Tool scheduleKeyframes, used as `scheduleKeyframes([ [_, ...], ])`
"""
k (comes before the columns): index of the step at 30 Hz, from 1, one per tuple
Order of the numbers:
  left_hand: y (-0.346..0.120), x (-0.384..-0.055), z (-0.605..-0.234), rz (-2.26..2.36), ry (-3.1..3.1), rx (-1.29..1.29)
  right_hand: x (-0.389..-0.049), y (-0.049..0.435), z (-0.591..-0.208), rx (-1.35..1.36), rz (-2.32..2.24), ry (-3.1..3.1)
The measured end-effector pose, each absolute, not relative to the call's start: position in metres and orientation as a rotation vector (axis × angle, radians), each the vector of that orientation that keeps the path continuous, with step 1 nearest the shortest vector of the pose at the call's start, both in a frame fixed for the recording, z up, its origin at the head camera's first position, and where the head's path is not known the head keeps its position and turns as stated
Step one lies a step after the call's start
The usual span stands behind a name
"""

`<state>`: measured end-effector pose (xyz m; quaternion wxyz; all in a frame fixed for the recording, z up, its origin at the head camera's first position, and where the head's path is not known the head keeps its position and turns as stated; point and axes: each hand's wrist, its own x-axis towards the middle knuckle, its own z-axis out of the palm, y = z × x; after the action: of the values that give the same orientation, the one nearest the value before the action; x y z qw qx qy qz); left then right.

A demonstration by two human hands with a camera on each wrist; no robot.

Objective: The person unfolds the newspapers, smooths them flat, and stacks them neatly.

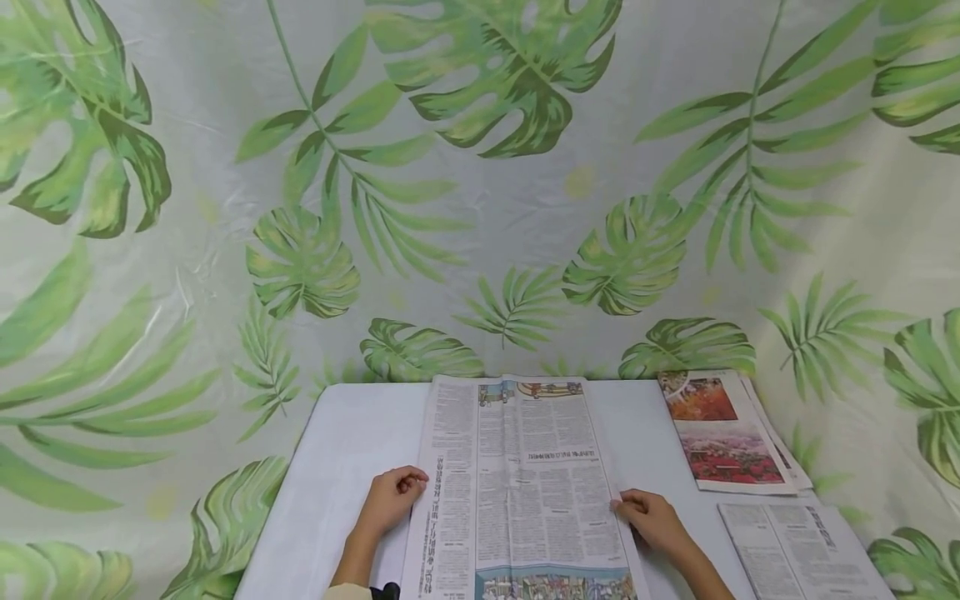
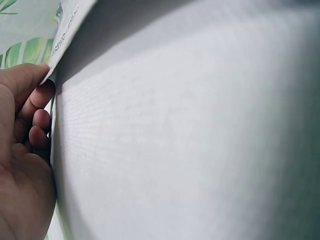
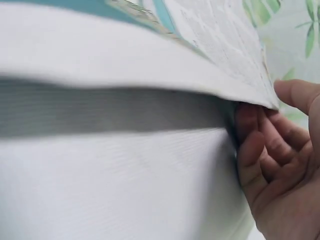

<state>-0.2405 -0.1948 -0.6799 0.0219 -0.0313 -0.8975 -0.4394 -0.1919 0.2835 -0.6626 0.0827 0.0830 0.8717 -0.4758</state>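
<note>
Your left hand [image 1: 393,500] pinches the left edge of the large, creased grey-white printed newspaper sheet [image 1: 551,517] between thumb and fingers; your right hand [image 1: 651,518] grips its right edge, fingers under the paper. The sheet lies along the middle of the white cloth-covered table [image 1: 337,442], reaching its far edge. To your right, a pile of colour-printed paper with red flowers [image 1: 731,433] sits far, and a folded black-and-white newspaper [image 1: 795,550] near. Beyond hangs a pale, leaf-patterned backdrop [image 1: 517,217].
</note>
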Motion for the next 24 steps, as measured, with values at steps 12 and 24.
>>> scheduleKeyframes([
  [12,-0.195,-0.239,-0.683,-1.298,-2.730,-0.123,-0.165,0.279,-0.664,0.199,-1.592,2.439],
  [24,-0.178,-0.228,-0.672,-1.368,-2.703,-0.159,-0.143,0.276,-0.652,0.263,-1.578,2.390],
])
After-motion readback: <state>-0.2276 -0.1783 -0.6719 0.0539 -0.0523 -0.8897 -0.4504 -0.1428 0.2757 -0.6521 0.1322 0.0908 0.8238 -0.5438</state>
